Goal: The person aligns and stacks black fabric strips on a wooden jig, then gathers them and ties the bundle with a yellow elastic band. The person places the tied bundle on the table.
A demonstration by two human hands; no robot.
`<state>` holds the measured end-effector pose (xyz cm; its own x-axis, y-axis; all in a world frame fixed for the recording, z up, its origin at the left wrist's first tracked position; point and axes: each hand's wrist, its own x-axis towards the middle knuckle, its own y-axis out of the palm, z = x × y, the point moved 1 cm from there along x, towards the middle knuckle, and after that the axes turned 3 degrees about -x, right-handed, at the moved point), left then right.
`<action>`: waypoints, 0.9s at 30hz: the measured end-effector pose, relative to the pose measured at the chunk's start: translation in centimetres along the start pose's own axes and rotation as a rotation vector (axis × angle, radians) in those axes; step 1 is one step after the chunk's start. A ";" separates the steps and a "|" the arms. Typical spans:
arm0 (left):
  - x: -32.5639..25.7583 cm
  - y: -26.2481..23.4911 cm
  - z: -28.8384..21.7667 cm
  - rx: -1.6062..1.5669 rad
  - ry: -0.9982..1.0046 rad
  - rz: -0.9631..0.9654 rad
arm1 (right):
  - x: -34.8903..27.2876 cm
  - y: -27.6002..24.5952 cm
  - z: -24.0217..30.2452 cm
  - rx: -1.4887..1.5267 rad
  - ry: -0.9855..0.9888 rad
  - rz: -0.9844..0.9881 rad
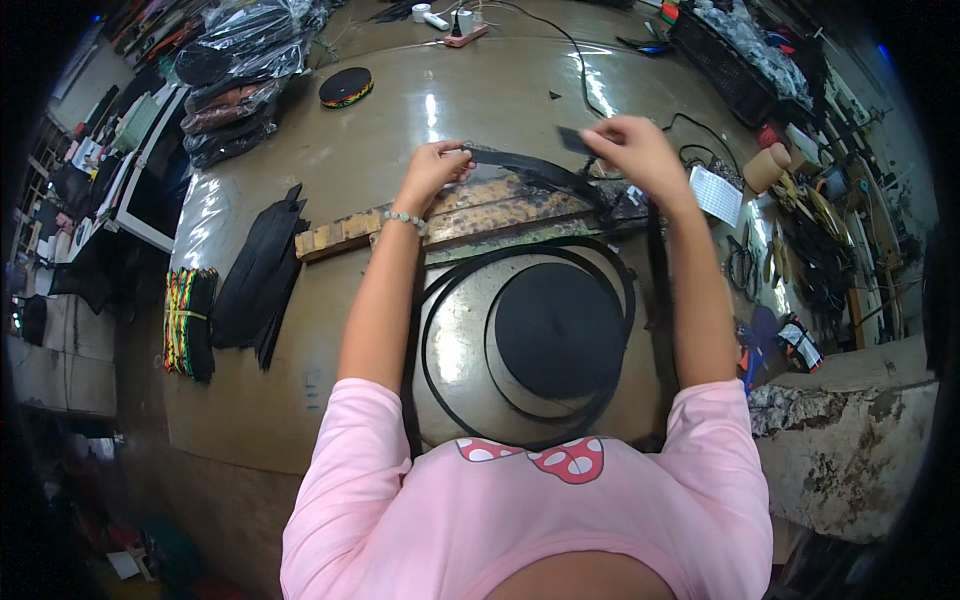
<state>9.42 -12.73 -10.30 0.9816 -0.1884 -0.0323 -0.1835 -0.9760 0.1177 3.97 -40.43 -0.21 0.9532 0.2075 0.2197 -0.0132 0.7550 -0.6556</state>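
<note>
Clearly, the left hand (435,175) pinches one end of the black strap (525,168), which stretches rightward above the wooden boards (470,212) on the table (330,410). The right hand (640,150), a little blurred, has thumb and fingers closed on a dark flat piece (573,140); whether it joins the strap I cannot tell. Best would be a light, even pull with the left, the strap kept flat and untwisted, and the right steadied near the boards. Toward the body lies a dark roll (555,330) ringed by loose loops (428,340) between the forearms, which could snag. A cord (583,75) runs beyond the right hand, and a notepad (716,195) and scissors (743,268) crowd that side. Leftward lie black strips (262,275) and a striped bundle (190,320), well clear.
</note>
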 end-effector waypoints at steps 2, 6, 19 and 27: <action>-0.4 -0.3 -0.1 -0.011 -0.009 0.022 | 2.5 4.4 2.3 0.041 -0.086 -0.024; -0.4 -0.6 -0.4 0.206 -0.092 0.089 | 6.5 11.3 2.4 -0.075 0.077 -0.032; 1.0 0.4 -0.1 0.109 -0.147 -0.121 | 5.7 9.3 1.6 -0.349 0.073 0.019; 0.9 0.4 -0.2 0.118 -0.162 -0.099 | -3.5 -3.5 -6.0 0.077 0.516 0.077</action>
<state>10.29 -13.24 -10.08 0.9755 -0.0970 -0.1977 -0.1010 -0.9948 -0.0104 2.48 -47.53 -3.01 0.9731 -0.0541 -0.2237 -0.0928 0.7972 -0.5965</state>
